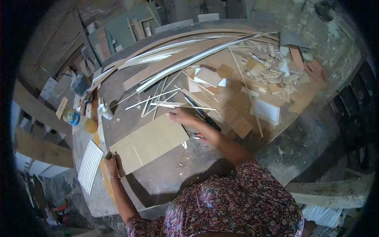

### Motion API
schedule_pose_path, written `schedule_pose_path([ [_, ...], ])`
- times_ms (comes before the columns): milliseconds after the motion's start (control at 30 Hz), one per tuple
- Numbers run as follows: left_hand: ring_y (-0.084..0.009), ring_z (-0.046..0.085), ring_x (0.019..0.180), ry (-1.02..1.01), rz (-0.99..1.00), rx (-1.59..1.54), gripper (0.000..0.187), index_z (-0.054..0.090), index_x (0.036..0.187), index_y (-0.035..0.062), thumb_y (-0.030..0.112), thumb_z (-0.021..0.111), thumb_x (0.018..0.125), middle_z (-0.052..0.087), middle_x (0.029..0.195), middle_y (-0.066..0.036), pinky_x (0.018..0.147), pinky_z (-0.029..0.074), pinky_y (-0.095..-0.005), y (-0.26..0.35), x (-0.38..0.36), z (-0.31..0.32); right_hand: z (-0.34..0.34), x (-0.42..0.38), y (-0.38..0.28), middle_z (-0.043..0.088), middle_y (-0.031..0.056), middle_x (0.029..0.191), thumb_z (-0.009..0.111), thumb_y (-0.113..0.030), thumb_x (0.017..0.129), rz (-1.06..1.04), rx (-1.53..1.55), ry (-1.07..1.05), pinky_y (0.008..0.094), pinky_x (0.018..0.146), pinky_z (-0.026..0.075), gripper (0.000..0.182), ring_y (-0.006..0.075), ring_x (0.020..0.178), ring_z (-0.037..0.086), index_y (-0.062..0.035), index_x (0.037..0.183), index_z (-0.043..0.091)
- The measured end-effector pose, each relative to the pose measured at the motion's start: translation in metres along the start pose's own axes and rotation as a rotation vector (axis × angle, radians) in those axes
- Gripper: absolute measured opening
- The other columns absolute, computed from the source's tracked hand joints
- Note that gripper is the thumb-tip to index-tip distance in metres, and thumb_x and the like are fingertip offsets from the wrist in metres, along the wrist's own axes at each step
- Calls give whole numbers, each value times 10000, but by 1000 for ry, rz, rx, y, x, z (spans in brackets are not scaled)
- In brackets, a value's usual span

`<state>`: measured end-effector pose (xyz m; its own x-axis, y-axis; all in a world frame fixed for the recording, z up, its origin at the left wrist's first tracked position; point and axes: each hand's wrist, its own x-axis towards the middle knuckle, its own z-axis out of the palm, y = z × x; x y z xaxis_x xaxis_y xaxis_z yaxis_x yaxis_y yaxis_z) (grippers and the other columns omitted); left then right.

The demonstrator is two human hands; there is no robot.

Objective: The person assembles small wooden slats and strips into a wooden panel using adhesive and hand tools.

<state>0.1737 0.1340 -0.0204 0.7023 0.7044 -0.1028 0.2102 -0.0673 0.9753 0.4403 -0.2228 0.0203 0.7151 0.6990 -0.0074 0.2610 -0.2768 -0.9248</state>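
A flat tan rectangular board [152, 144] is held between my two hands over the table, with a pale line across its lower left part. My left hand [111, 162] grips its left end, fingers closed on the edge. At the far right corner, my right hand [181, 117] pinches the board's top edge. To the left of my left hand lies a white ribbed panel [90, 166]. Thin wooden strips [162, 98] lie crossed just beyond the board. Close to the board's right end is a red-handled tool [199, 137], partly hidden by my forearm.
Long boards and white strips [189, 55] run across the back of the table [166, 185]. A pile of wood offcuts [272, 71] covers the right side. A white bottle [105, 111] and a jar of yellowish stuff [90, 125] stand at the left. A white-faced panel [266, 110] lies right.
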Motion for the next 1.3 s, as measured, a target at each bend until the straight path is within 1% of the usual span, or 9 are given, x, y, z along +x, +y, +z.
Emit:
schedule_pose_path([
  [233, -232, 466, 1065, 145, 220, 365, 436, 423, 1155, -94, 26, 538, 751, 479, 1137, -200, 838, 407, -281, 56, -28, 72, -40, -55, 8, 484, 2, 607, 518, -290, 833, -109, 58, 117, 268, 518, 383, 308, 66, 561, 435, -14, 697, 520],
  [333, -227, 479, 1049, 145, 385, 430, 419, 449, 1143, -68, 23, 550, 747, 484, 1145, -186, 830, 413, -290, 42, -27, 98, -82, -93, -15, 509, 5, 644, 543, -220, 825, -171, -503, 183, 253, 544, 399, 233, 62, 600, 465, -5, 734, 538],
  [400, -223, 504, 997, 112, 370, 302, 409, 462, 1140, -45, -1, 545, 742, 503, 1118, -167, 808, 424, -294, 27, -26, 126, -79, -91, 29, 513, 6, 653, 565, -133, 803, 29, 107, 181, 239, 579, 406, 148, 71, 649, 481, 12, 773, 556],
  [467, -221, 521, 971, 75, 231, 227, 393, 473, 1124, -35, -28, 537, 737, 521, 1091, -157, 817, 427, -299, 73, -69, 169, -90, -99, 47, 520, 15, 656, 571, -101, 793, -82, 271, 276, 239, 579, 408, 123, 79, 661, 487, 20, 812, 574],
  [633, -211, 522, 976, -13, 329, 92, 342, 512, 1083, -21, 27, 586, 752, 567, 1034, -138, 861, 396, -299, 78, -98, 240, -147, -110, 59, 528, -3, 675, 572, -101, 798, -160, -154, 340, 222, 549, 407, 140, 74, 621, 482, 18, 870, 583],
  [933, -298, 527, 990, 51, 444, 382, 360, 526, 1074, -16, 58, 600, 730, 547, 1056, -187, 851, 410, -338, 107, -82, 343, -235, -76, 93, 573, -11, 767, 581, -174, 805, -71, -36, 179, 222, 594, 431, 236, 66, 679, 506, 25, 932, 588],
  [1067, -380, 519, 878, 103, 579, 447, 371, 522, 1037, -17, 82, 588, 686, 545, 934, -218, 795, 412, -406, 114, -62, 386, -258, -54, 94, 597, 10, 795, 589, -202, 799, 49, -289, 104, 229, 605, 435, 273, 70, 684, 518, 13, 968, 592],
  [1267, -346, 487, 971, 53, 406, 608, 435, 493, 1079, 30, 92, 585, 658, 514, 1023, -178, 856, 345, -485, 106, -33, 422, -291, 6, 110, 612, 32, 784, 612, -195, 783, -46, -23, 77, 237, 618, 457, 262, 86, 669, 543, 6, 951, 603],
  [1300, -345, 485, 978, 62, 381, 615, 433, 492, 1080, 31, 99, 584, 662, 511, 1031, -173, 859, 338, -494, 108, -31, 423, -295, 15, 108, 614, 66, 814, 621, -76, 753, 22, -38, 73, 243, 680, 445, 197, 106, 739, 556, 28, 915, 583],
])
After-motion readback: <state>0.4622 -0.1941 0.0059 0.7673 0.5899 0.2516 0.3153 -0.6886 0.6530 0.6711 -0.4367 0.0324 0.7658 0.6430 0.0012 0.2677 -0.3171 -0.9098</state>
